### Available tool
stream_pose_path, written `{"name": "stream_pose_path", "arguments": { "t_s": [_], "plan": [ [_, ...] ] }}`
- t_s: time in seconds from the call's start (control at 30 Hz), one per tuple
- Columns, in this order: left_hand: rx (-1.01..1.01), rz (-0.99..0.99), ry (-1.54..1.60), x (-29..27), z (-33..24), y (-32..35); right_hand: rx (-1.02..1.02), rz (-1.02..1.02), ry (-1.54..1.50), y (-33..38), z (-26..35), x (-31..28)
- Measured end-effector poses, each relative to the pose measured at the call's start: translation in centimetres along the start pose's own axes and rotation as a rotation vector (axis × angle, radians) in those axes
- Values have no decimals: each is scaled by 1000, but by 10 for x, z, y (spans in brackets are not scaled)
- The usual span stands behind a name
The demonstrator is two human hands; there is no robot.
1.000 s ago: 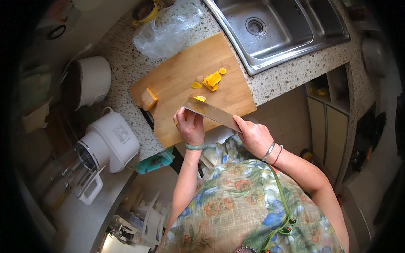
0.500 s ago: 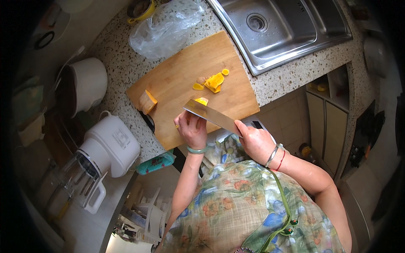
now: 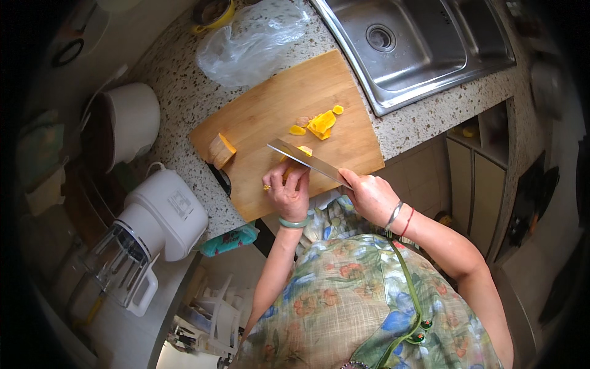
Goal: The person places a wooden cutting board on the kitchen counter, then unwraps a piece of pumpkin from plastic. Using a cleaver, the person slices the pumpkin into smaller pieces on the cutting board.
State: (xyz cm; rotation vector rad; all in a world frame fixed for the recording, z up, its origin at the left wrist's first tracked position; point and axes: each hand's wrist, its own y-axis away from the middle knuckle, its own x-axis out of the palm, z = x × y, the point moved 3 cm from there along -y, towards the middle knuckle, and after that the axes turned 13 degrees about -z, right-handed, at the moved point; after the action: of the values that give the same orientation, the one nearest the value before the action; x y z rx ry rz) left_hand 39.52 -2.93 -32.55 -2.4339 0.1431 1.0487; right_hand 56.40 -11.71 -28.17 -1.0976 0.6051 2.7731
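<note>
My right hand point(image 3: 372, 198) is wrapped round the handle of a broad kitchen knife point(image 3: 316, 165). Its blade slants up and left over an orange-yellow pumpkin piece point(image 3: 305, 150) near the board's front edge. Bent fingers of my left hand point(image 3: 290, 194) steady this piece from the near side, close to the blade; the blade hides part of it. On the wooden cutting board point(image 3: 264, 111), several cut pumpkin pieces point(image 3: 321, 125) lie in a small heap beyond the knife. A larger pumpkin chunk point(image 3: 221, 151) with its rind on sits at the board's left end.
Behind the board lies a crumpled clear plastic bag point(image 3: 246, 49), with a yellow cup point(image 3: 212, 13) beside it. A steel sink point(image 3: 418, 55) is set into the speckled counter at the right. White appliances point(image 3: 169, 212) stand on the left.
The knife blade has turned more edge-on over the pumpkin piece. My left hand stays at the piece, its fingers a little more bent. The whole view has shifted slightly.
</note>
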Motion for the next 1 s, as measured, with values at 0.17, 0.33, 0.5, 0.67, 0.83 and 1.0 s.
{"name": "stream_pose_path", "arguments": {
  "t_s": [0.17,0.33,0.5,0.67,0.83,1.0],
  "plan": [
    [-22,5,5,0,1,1,-11,46,45,3,4,-12],
    [11,3,1,0,-1,-2,32,108,92,-7,10,-14],
    [11,4,11,1,-1,-3,56,119,101,-13,13,-13],
    [11,18,10,0,-2,-3,77,145,126,-21,20,-10],
    [14,9,20,1,-1,-1,80,118,118,-25,17,0],
    [20,-16,24,2,-1,0,53,30,61,-35,3,26]
  ]
}}
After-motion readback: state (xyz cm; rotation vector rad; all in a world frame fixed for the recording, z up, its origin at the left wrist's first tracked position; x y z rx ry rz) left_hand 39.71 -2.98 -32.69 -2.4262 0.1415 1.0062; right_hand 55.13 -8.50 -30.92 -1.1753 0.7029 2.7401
